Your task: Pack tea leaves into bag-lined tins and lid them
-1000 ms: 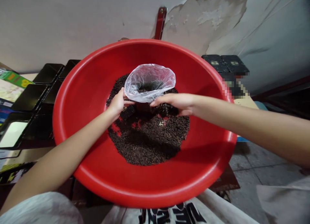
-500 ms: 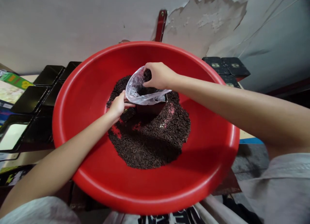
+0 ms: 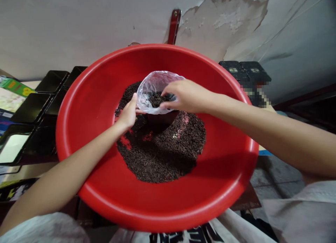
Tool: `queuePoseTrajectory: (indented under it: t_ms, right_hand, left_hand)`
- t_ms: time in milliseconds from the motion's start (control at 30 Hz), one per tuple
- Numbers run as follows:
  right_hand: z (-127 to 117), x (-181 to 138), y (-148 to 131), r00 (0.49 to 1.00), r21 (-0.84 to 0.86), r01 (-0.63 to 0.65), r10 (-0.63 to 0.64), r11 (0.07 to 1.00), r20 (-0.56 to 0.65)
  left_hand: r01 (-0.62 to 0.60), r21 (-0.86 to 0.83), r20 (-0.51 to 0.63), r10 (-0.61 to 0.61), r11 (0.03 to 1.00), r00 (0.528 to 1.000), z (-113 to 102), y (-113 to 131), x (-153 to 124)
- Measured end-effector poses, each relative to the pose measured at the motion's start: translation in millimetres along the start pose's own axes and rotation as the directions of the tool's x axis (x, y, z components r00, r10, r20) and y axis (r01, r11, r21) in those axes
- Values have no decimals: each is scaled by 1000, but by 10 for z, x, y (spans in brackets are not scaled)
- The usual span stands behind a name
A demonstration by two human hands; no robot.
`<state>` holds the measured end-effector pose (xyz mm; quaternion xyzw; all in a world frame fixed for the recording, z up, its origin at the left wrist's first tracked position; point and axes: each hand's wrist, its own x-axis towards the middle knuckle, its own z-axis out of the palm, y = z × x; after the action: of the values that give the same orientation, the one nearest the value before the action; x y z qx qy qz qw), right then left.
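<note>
A clear plastic bag (image 3: 157, 78) lines a dark, box-shaped tin (image 3: 160, 119) inside the red basin (image 3: 86, 96). Dark, dry material like loose tea leaves (image 3: 156, 100) lies in the bag. My left hand (image 3: 128, 113) grips the bag and tin from the left, thumb up by the rim and fingers partly hidden behind. At the bag's mouth is my right hand (image 3: 187, 96), its thumb and fingers apart over the leaves, with nothing visible between them. A larger heap of the same leaves (image 3: 162, 162) covers the basin's bottom around the tin.
Open black tins (image 3: 52, 81) stand in rows left of the basin, with a green box (image 3: 15, 86) beside them. Closed dark tins (image 3: 243, 70) sit at the back right. Behind the basin, a dark red bar (image 3: 174, 27) leans against the peeling wall (image 3: 225, 22).
My right hand has moved right and slightly down, its fingers parting. The dark clump that was in it has left the fingers, and leaves now show in the bag. My left hand stays put.
</note>
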<state>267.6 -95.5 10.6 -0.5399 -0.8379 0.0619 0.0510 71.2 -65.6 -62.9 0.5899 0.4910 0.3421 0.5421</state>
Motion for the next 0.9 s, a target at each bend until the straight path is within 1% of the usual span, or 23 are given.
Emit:
queuePoseTrajectory:
  t_ms: [67,100,167,267,367,467,500,533,567,633,667,700,733,767,800,833,867,900]
  right_hand:
    - [87,-113,-5,991,-85,80,-70,993,116]
    - [122,-169,-12,985,-134,112,-93,985,143]
    - [157,-277,-20,982,-212,164,-139,963,132]
    - [126,-398,2,979,-246,202,-199,948,39]
    - [59,-447,56,976,-222,216,-217,951,18]
    - [-8,-461,99,972,-186,235,-228,954,59]
    - [-31,-474,105,969,-161,245,-240,956,49]
    - [-50,-497,105,969,-134,246,-247,960,5]
    - [-62,-530,99,968,-109,223,-234,969,-94]
    - [-32,-621,63,932,-42,153,-158,987,-326]
    - [22,-671,34,914,-3,139,-130,990,-385]
    - [109,-717,-1,925,39,155,-132,987,-357]
    - [227,-753,-39,961,80,204,-184,976,-209]
    - [371,-775,-76,963,128,267,-269,955,-1]
    - [533,-782,-106,925,179,256,-295,950,240]
    - [702,-770,-124,886,183,171,-232,968,401]
    - [866,-741,-122,865,172,120,-187,978,465]
    - [1013,-697,-97,855,129,40,-100,991,508]
  left_hand:
    - [-43,72,-26,45,996,999,5,18,-29]
    - [-61,126,-36,66,990,997,2,44,-47]
    - [-78,257,-55,95,963,994,-11,132,-88]
    - [-83,417,-113,142,905,983,-29,317,-159]
    - [-146,448,-143,232,882,962,-12,449,-227]
    - [-236,415,-115,308,879,945,27,465,-274]
    - [-256,406,-98,320,877,942,36,455,-280]
    - [-268,395,-79,324,879,943,40,443,-281]
    - [-274,378,-61,319,884,946,38,431,-275]
    - [-262,312,-38,287,913,957,21,410,-244]
    - [-240,260,-36,258,935,965,8,398,-219]
    - [-208,203,-37,220,957,975,-6,381,-189]
    - [-167,147,-39,174,975,984,-19,357,-157]
    - [-116,96,-44,121,989,992,-30,326,-123]
    - [-60,57,-52,63,997,997,-39,287,-91]
    - [-2,34,-63,4,999,998,-45,241,-62]
    - [54,27,-80,-51,998,995,-47,190,-38]
    - [104,38,-94,-100,994,991,-46,135,-22]
